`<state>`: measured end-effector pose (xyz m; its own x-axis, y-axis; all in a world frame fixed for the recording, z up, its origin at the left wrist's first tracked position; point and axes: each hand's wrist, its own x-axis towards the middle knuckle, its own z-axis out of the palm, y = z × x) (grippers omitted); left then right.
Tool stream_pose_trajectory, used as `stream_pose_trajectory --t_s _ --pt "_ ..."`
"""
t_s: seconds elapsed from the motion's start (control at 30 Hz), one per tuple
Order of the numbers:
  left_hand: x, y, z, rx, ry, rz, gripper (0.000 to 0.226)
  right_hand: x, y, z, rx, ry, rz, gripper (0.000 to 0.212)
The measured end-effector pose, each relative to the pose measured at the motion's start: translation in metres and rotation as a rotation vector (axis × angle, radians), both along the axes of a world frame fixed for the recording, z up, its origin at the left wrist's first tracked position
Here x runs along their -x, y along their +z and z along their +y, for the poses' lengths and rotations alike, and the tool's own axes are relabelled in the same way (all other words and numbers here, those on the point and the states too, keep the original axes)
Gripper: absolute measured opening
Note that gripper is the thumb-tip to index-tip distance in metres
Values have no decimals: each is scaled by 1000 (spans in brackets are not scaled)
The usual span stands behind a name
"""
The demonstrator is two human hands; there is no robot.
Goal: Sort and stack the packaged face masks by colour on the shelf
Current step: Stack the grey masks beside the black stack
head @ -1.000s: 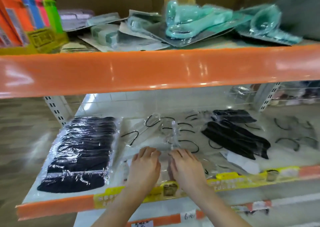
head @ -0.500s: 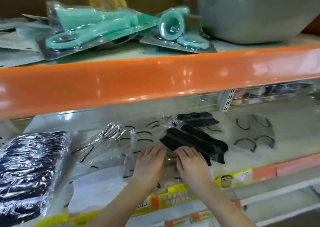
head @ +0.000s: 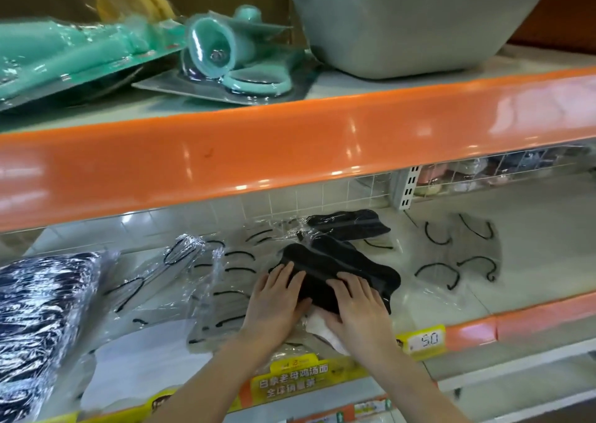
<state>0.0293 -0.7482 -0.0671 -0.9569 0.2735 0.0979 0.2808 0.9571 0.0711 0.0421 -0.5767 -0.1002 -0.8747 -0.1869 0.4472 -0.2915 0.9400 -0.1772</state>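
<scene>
A black packaged mask [head: 342,266] lies at the middle of the lower shelf [head: 451,297]. My left hand [head: 278,305] and my right hand [head: 356,311] both rest flat on its near part, fingers straight. Part of a white mask [head: 325,330] shows beneath it, by my right thumb. A second black pack [head: 351,226] sits just behind. To the left lie clear-wrapped pale masks with black ear loops [head: 206,277]; more of them [head: 464,255] lie to the right. A tall wrapped stack of black masks [head: 38,313] fills the far left, with a white pack [head: 138,368] beside it.
The orange front edge of the upper shelf [head: 290,151] hangs low over the lower shelf. On the upper shelf sit teal blister-packed goods [head: 213,51] and a grey plastic tub [head: 403,19]. Yellow price labels [head: 422,338] line the lower shelf's front edge.
The view has swung to the right. Both hands have moved right from the clear-wrapped pale packs onto the black mask pack.
</scene>
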Motion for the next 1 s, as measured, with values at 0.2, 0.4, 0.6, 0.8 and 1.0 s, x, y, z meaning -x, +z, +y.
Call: stream_pose_trajectory --t_s 0.2,0.4,0.6,0.8,1.0 --pt "2 0 3 -6 10 29 59 2 -7 0 49 4 48 47" --pt "0 -2 3 50 5 29 52 0 -5 1 83 1 83 32" --pt "-2 8 -3 53 -37 66 51 0 -4 2 119 55 62 19" --pt "-3 3 -9 134 -92 186 47 -3 -3 4 207 101 73 5" --pt "-8 3 -5 112 -96 266 49 -6 2 5 234 177 -3 25"
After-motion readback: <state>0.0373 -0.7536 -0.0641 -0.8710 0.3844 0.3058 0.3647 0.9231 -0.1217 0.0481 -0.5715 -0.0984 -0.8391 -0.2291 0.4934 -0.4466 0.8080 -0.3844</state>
